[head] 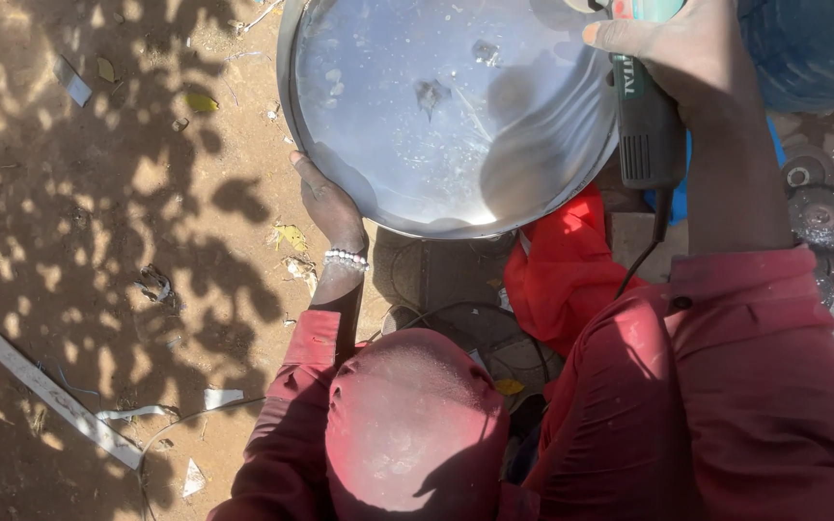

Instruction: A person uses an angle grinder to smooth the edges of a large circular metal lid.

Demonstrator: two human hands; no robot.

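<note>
A large round shiny metal pan (417, 106) fills the top middle of the head view, tilted toward me. My left hand (328, 205), with a bead bracelet at the wrist, grips the pan's lower left rim. My right hand (673, 48) is wrapped around the body of a green and black angle grinder (645, 125) at the pan's right edge. The grinder's head is out of view above. Its black cable (641, 259) hangs down toward my lap. My red sleeves and knee fill the bottom.
Sandy ground with tree shadows lies to the left, strewn with scraps and a long pale metal strip (41, 381). A red cloth (562, 265) lies under the pan. Grinding discs (825, 217) rest at the right. A worn shoe (436, 275) sits below the pan.
</note>
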